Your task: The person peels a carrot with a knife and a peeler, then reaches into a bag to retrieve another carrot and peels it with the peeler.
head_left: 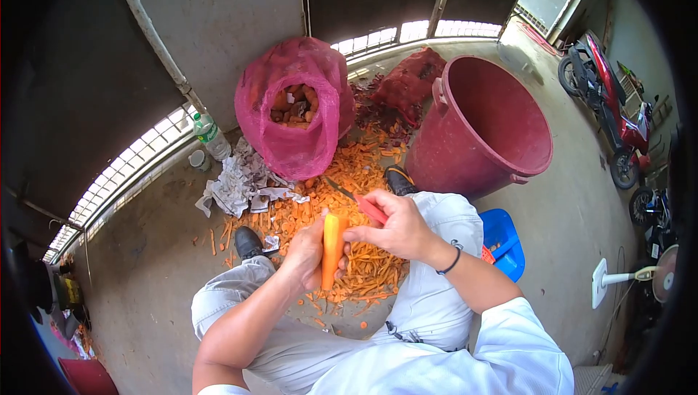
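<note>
My left hand (305,253) is wrapped around a peeled orange carrot (333,249), held nearly upright over the floor between my legs. Just to its right, my right hand (392,226) grips a knife (371,209) by its red handle. The knife's narrow dark blade points up and to the left, clear of the carrot, while my right thumb is close to the carrot's upper side. Below both hands lies a wide heap of carrot peelings (371,268). Beyond them stands an open pink mesh sack (291,140) with unpeeled carrots (298,108) inside.
A large dark-red bin (465,140) stands at right of the sack, beside a red net sack (411,86). Crumpled paper (243,177) and a plastic bottle (211,135) are at left. A blue basin (502,242) sits by my right knee. Motorbikes (611,97) and a fan (662,275) are far right.
</note>
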Demonstrator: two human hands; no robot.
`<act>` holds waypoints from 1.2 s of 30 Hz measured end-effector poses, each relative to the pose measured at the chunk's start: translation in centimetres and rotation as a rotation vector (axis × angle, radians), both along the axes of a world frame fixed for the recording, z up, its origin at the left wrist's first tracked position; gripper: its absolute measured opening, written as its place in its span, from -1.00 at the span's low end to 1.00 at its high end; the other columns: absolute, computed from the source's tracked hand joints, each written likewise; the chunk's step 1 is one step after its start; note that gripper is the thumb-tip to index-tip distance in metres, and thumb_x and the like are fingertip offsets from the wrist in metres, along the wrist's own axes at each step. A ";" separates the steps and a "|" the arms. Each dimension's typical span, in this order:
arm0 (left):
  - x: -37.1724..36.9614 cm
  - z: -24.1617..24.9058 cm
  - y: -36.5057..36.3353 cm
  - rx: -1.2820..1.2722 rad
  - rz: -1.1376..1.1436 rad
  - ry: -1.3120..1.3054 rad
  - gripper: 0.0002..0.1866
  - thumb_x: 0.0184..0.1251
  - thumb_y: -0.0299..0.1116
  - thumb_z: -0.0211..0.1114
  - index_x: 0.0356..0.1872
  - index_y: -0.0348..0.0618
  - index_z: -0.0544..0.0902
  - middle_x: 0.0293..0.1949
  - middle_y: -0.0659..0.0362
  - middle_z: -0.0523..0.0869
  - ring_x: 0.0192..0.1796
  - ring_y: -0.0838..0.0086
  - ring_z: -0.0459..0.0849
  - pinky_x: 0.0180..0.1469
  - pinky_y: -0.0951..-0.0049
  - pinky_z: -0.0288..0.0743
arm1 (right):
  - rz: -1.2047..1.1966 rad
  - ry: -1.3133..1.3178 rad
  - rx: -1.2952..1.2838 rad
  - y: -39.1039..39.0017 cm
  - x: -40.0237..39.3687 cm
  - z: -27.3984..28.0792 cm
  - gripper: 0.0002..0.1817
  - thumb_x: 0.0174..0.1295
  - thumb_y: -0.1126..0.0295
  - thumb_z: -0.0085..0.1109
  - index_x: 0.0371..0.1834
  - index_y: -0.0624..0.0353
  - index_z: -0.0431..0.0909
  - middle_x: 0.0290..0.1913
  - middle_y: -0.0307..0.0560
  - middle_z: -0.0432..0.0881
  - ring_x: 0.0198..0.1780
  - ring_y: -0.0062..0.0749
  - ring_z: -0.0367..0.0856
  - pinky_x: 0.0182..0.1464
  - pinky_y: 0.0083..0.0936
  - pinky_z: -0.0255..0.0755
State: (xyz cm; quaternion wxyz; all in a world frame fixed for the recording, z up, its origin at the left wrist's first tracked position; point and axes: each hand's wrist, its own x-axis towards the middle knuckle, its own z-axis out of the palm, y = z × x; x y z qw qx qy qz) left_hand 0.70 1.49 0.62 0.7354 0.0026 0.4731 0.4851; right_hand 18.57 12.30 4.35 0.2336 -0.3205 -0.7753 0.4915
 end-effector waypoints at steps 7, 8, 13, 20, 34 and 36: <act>0.3 -1.0 -0.7 0.074 -0.209 -0.121 -0.47 0.72 0.22 -0.09 0.02 -0.09 0.50 -0.41 0.07 0.65 -0.55 0.29 0.61 -0.58 0.24 0.50 | -0.228 0.084 -0.028 4.0 0.2 -3.4 -0.76 0.39 0.30 0.44 -0.24 0.27 0.65 -0.46 -0.23 0.62 -0.35 -0.67 0.50 -0.25 -0.52 0.46; 0.4 -1.3 -0.6 0.057 -0.185 -0.125 -0.48 0.73 0.19 -0.10 0.04 -0.11 0.51 -0.38 0.06 0.65 -0.54 0.29 0.62 -0.58 0.24 0.50 | -0.225 0.080 -0.027 3.8 0.3 -3.5 -0.76 0.39 0.30 0.44 -0.24 0.27 0.65 -0.46 -0.23 0.62 -0.35 -0.67 0.50 -0.25 -0.52 0.46; 0.9 -1.2 -0.3 0.042 -0.094 -0.101 -0.52 0.76 0.10 -0.09 0.09 -0.15 0.51 -0.27 0.05 0.67 -0.45 0.31 0.67 -0.56 0.26 0.52 | 0.030 0.117 0.002 1.0 0.5 -3.2 -0.60 0.28 0.19 0.54 -0.10 0.32 0.68 -0.27 -0.06 0.74 -0.21 -0.55 0.67 -0.10 -0.51 0.56; 1.2 -2.2 -0.8 0.239 -0.188 -0.097 -0.58 0.73 -0.02 0.03 0.25 -0.16 0.48 -0.12 -0.02 0.71 -0.33 0.27 0.71 -0.45 0.34 0.57 | -0.173 -0.088 0.142 3.3 0.2 -4.5 -0.53 0.35 0.06 0.47 -0.46 0.27 0.62 -0.59 -0.06 0.63 -0.56 -0.35 0.56 -0.41 -0.35 0.45; -1.2 1.1 0.2 0.380 -0.238 0.560 -0.44 0.30 -0.45 0.59 0.32 -0.31 0.66 -0.20 0.18 0.82 -0.42 0.66 0.64 -0.43 0.62 0.47 | 0.016 0.398 -0.559 3.7 2.7 -3.3 -0.73 0.30 0.37 0.55 -0.06 0.28 0.73 -0.29 -0.24 0.71 -0.42 -0.72 0.57 -0.41 -0.73 0.41; -2.1 2.2 0.5 0.364 -0.062 0.650 -0.70 0.29 -0.41 0.61 0.00 -0.29 0.83 -0.40 0.26 0.78 -0.50 0.72 0.55 -0.48 0.66 0.39 | -0.055 0.580 -0.343 4.1 3.2 -2.8 -0.76 0.31 0.45 0.51 -0.04 0.29 0.73 -0.17 -0.15 0.75 -0.27 -0.69 0.61 -0.26 -0.70 0.46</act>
